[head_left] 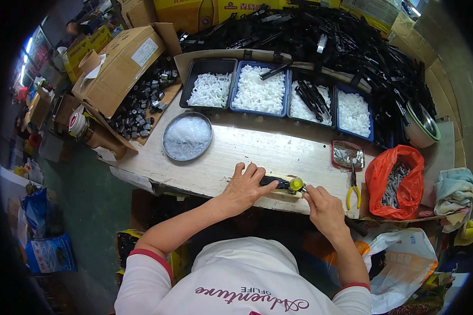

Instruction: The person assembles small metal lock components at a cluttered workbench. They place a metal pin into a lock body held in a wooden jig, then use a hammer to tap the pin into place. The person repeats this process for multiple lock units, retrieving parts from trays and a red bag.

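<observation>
My left hand (247,185) presses down at the table's front edge, holding a long black part (281,184) between thumb and fingers. Under that part lies a pale wooden strip (285,193). My right hand (327,210) is closed round a mallet, whose round yellow-green head (296,184) sits over the right end of the black part. Its dark handle end shows behind my right wrist. I cannot tell whether the head touches the part.
Bins of small white pieces (259,89) line the back, below a heap of black parts (310,39). A round tray of clear pieces (187,136) stands left. On the right are yellow-handled pliers (353,194), a red dish (347,155), a red bag (395,181) and a cloth (454,190).
</observation>
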Demonstrator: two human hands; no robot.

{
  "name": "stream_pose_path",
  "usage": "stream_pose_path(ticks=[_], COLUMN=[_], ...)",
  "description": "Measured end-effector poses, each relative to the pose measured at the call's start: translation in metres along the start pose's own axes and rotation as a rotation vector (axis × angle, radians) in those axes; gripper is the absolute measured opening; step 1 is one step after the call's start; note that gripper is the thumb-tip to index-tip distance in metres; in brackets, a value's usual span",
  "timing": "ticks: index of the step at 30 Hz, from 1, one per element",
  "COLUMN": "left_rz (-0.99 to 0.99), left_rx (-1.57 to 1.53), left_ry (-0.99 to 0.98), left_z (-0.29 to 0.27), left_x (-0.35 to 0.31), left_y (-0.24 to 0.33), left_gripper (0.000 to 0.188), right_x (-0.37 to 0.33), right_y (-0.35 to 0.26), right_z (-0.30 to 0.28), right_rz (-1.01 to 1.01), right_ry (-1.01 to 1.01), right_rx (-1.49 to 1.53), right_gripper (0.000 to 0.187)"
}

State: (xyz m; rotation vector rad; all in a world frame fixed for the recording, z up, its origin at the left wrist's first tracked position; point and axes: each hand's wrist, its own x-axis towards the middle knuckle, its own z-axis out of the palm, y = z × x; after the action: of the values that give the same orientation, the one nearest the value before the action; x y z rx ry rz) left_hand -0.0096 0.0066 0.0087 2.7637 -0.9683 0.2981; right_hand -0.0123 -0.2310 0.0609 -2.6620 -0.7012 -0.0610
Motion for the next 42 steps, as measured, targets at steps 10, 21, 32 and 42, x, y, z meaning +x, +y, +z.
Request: stream_pose_path(ticks=[10, 21, 32, 42], left_rz=[0.032, -0.198, -0.391, -0.558], left_rx=[0.037, -0.392, -0.567, -0.433], left_ry=[-0.021, 0.033, 0.377, 0.532], left_z=[-0.009, -0.004, 0.008, 0.01], left_x=[0.004, 0.011, -0.004, -0.035], left_y=[0.004, -0.009, 0.006, 0.013], left_gripper=[0.042, 0.059, 0.068, 0.075], right_x=[0.004, 0.013, 0.051, 0.064], right_y=[-0.013, -0.019, -0.036, -0.056], right_z=[-0.004, -0.006, 0.011, 0.024], right_rz=[-0.053, -0.069, -0.045, -0.113], right_ry=[-0.014, 0.0, 0.176, 0.116], right_rx=[-0.164, -0.062, 0.088, 0.148], right_gripper=[0.014, 0.012, 0.015, 0.016])
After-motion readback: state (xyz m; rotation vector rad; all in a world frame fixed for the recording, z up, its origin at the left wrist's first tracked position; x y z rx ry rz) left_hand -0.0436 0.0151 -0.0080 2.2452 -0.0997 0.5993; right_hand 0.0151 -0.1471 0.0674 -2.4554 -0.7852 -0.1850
